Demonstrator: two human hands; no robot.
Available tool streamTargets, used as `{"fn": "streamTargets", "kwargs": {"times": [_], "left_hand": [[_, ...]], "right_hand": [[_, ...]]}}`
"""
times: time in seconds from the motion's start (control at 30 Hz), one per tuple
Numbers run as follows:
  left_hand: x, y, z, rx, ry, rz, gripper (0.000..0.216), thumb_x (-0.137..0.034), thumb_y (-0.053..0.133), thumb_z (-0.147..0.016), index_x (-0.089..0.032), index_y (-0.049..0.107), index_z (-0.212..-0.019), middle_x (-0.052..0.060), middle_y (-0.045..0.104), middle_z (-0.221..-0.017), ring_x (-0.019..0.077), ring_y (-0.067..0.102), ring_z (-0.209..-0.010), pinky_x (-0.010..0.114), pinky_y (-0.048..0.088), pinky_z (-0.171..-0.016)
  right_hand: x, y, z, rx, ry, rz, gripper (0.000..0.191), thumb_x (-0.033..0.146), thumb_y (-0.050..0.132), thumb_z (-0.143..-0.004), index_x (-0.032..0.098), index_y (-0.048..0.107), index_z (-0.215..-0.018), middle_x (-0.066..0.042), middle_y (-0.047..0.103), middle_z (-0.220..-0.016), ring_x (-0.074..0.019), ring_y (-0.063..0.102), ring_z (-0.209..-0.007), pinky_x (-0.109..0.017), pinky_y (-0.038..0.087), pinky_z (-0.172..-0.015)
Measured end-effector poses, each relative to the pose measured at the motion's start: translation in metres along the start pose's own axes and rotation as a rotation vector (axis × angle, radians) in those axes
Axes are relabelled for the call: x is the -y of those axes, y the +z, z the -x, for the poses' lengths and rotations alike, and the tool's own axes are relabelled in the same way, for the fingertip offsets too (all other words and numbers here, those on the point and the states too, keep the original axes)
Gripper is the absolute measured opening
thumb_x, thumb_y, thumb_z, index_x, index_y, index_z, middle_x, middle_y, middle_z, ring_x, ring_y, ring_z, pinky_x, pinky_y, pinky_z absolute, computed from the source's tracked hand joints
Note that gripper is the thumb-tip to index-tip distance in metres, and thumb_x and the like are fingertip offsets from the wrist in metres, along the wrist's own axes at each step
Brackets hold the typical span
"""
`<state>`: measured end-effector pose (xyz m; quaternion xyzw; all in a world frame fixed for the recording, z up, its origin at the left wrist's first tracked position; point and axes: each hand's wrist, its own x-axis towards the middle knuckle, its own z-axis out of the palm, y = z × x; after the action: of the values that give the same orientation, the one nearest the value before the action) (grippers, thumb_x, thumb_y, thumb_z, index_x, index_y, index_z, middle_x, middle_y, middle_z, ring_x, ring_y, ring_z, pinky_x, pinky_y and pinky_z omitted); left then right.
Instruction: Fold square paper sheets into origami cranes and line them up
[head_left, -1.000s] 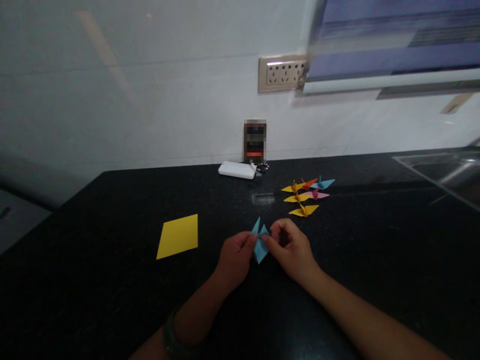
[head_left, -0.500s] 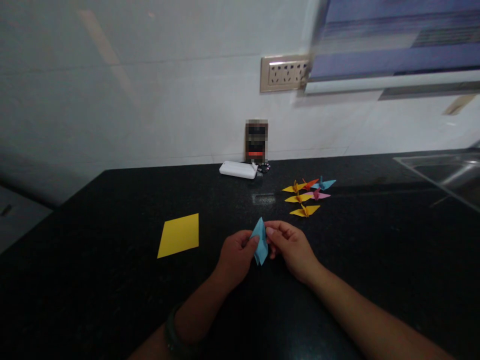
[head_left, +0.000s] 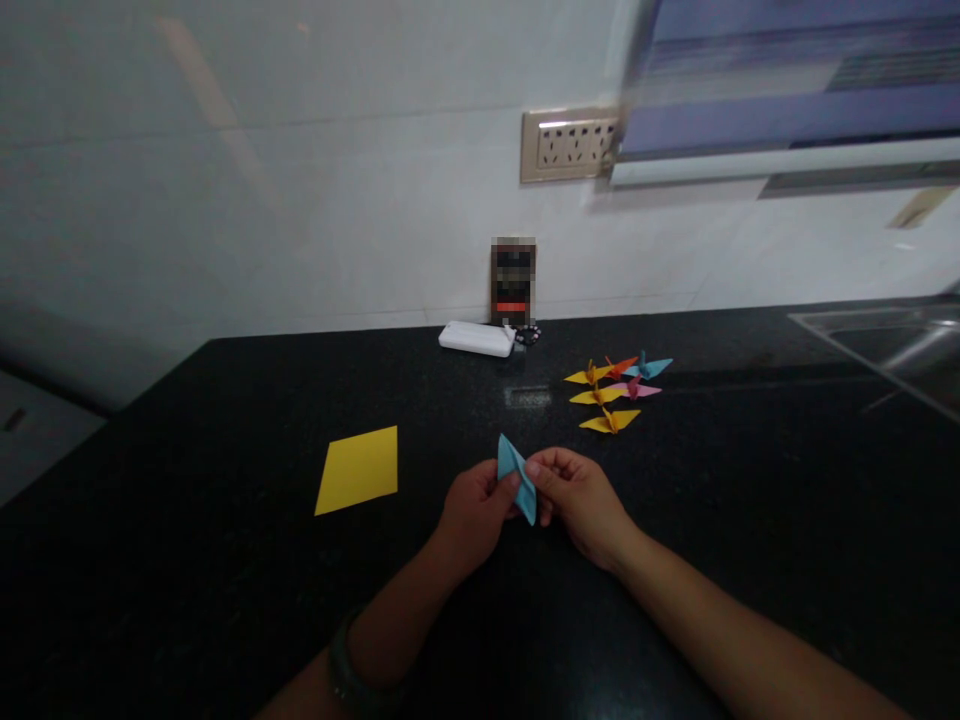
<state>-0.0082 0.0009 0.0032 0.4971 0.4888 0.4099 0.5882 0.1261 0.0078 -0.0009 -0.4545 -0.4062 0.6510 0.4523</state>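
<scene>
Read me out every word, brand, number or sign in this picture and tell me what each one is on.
No text can be read here.
Dark upright item by the wall: blurred into blocks, unreadable.
Pale patch on the counter: too faint to tell whether it holds writing.
Purple panel: blurred bands, nothing legible.
Blue folded paper, yellow sheet: no lettering visible.

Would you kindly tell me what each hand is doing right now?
Left hand: closed, pinching the folded blue paper under its thumb.
Right hand: closed, thumb and fingers on the same paper's right edge.
</scene>
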Motion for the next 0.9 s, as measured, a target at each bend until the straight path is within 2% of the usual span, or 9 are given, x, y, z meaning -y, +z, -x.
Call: {"fn": "streamTargets", "kwargs": {"times": [0.13,0.27,0.33,0.47,0.6,0.7,0.8,0.9], "left_hand": [[-0.0019,-0.0009,0.0003,-0.014,0.002,-0.014,0.022,-0.034,0.056,-0.072,-0.014,0.061,-0.067,-0.002,0.054,-0.054,0.0098,0.047,-0.050,0.022,0.036,-0.052],[-0.0042,-0.0034,0.0003,-0.115,0.022,-0.110,0.026,-0.037,0.057,-0.071,-0.014,0.061,-0.061,-0.003,0.048,-0.047,0.0085,0.042,-0.046,0.020,0.032,-0.046],[-0.0062,-0.0039,0.0005,-0.177,0.022,-0.142,0.026,-0.038,0.057,-0.071,-0.014,0.061,-0.061,-0.003,0.048,-0.045,0.0090,0.043,-0.044,0.020,0.032,-0.045],[-0.0082,-0.0012,0.0015,-0.239,0.021,-0.155,0.021,-0.034,0.060,-0.068,-0.015,0.064,-0.062,-0.002,0.054,-0.047,0.0111,0.049,-0.046,0.021,0.035,-0.046],[-0.0050,0.0021,0.0027,-0.207,0.038,-0.158,0.017,-0.032,0.061,-0.067,-0.016,0.065,-0.064,0.000,0.061,-0.057,0.0137,0.055,-0.054,0.022,0.041,-0.051],[-0.0047,0.0027,0.0034,-0.207,0.056,-0.160,0.018,-0.033,0.060,-0.067,-0.016,0.065,-0.064,0.000,0.062,-0.059,0.0142,0.056,-0.057,0.023,0.043,-0.053],[-0.0079,0.0022,0.0033,-0.239,0.031,-0.117,0.015,-0.030,0.061,-0.067,-0.016,0.066,-0.068,0.000,0.063,-0.060,0.0141,0.057,-0.057,0.023,0.045,-0.054],[-0.0093,0.0006,0.0017,-0.288,0.001,-0.057,0.014,-0.028,0.061,-0.067,-0.016,0.065,-0.071,0.000,0.064,-0.062,0.0139,0.058,-0.055,0.024,0.046,-0.053]], "right_hand": [[-0.0002,-0.0017,-0.0009,0.031,0.017,-0.034,0.025,0.037,0.063,-0.069,0.014,0.054,-0.070,0.007,0.046,-0.042,-0.0048,0.041,-0.035,-0.017,0.033,-0.036],[0.0008,0.0006,0.0005,0.075,0.021,-0.043,0.028,0.041,0.060,-0.071,0.014,0.053,-0.067,0.007,0.044,-0.043,-0.0044,0.038,-0.035,-0.017,0.032,-0.035],[0.0011,0.0023,0.0014,0.073,0.002,-0.001,0.030,0.044,0.060,-0.069,0.015,0.053,-0.072,0.007,0.046,-0.047,-0.0050,0.039,-0.036,-0.018,0.034,-0.036],[-0.0015,0.0023,0.0024,-0.002,-0.099,0.254,0.027,0.039,0.063,-0.067,0.016,0.054,-0.078,0.005,0.049,-0.053,-0.0068,0.042,-0.042,-0.019,0.035,-0.038],[-0.0045,-0.0014,0.0027,-0.089,-0.240,0.507,0.014,0.029,0.054,-0.075,0.017,0.058,-0.073,0.002,0.051,-0.054,-0.0089,0.045,-0.047,-0.021,0.035,-0.043],[-0.0028,-0.0024,0.0038,-0.082,-0.323,0.631,0.010,0.021,0.051,-0.074,0.017,0.060,-0.075,0.001,0.055,-0.059,-0.0102,0.048,-0.053,-0.022,0.038,-0.048],[-0.0003,-0.0011,0.0045,-0.044,-0.309,0.614,0.016,0.011,0.049,-0.069,0.017,0.059,-0.080,0.001,0.055,-0.063,-0.0100,0.049,-0.056,-0.021,0.039,-0.050],[0.0008,0.0001,0.0033,-0.025,-0.211,0.490,0.017,0.010,0.048,-0.067,0.016,0.056,-0.080,0.002,0.053,-0.064,-0.0089,0.048,-0.053,-0.020,0.040,-0.046]]}}
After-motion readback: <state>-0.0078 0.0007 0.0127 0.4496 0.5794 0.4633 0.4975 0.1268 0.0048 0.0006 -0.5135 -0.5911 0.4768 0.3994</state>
